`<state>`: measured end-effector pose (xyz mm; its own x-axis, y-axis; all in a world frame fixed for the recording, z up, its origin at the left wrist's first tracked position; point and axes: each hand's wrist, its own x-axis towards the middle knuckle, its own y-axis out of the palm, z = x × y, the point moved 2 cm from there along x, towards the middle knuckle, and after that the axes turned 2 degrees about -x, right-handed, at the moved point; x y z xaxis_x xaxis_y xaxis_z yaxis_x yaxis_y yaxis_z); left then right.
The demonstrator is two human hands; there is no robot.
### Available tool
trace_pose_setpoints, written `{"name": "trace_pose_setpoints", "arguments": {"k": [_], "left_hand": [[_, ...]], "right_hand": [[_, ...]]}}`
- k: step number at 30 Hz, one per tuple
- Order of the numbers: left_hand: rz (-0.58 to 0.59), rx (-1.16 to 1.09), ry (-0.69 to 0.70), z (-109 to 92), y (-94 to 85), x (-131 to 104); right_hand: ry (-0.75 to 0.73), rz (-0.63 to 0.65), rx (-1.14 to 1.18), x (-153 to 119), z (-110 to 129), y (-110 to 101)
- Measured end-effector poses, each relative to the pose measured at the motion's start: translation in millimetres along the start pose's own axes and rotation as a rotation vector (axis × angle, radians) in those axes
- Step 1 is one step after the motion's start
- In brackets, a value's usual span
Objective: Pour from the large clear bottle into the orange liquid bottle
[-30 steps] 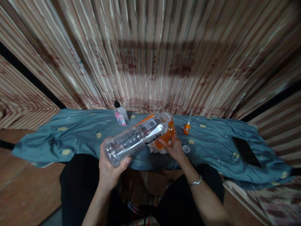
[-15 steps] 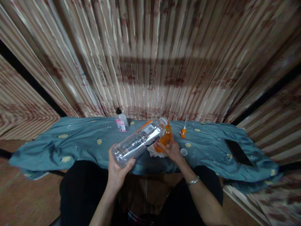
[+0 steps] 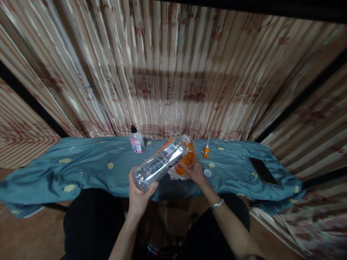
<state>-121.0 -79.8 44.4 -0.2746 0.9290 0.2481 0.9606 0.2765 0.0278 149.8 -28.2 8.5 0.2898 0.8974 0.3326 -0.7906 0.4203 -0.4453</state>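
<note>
Base of clear plastic bottle has swung slightly inward, steepening its slant; mouth stays beside orange bottle's neck, so alignment seems held. Your left hand has fingers curled around clear base; your right hand has fingers closed on orange side. Both bottles sit over middle of cloth-covered surface; clear one looks glossy, barcoded, contents can't tell.

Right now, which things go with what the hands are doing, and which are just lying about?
In use:
clear bottle, left hand
orange bottle, right hand
orange pump top, probably
small white cap, maybe

Just there:
black-topped bottle, standing
dark phone, lying flat
</note>
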Motion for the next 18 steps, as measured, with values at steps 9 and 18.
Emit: {"name": "trace_pose_setpoints", "arguments": {"k": [9, 18], "left_hand": [[-0.004, -0.006, -0.003, 0, 0.6, -3], [0.070, -0.084, -0.054, 14, -3.8, -5]], "right_hand": [[0.008, -0.055, -0.017, -1, -3, 4], [-0.013, -0.057, -0.013, -2, -4, 2]]}}
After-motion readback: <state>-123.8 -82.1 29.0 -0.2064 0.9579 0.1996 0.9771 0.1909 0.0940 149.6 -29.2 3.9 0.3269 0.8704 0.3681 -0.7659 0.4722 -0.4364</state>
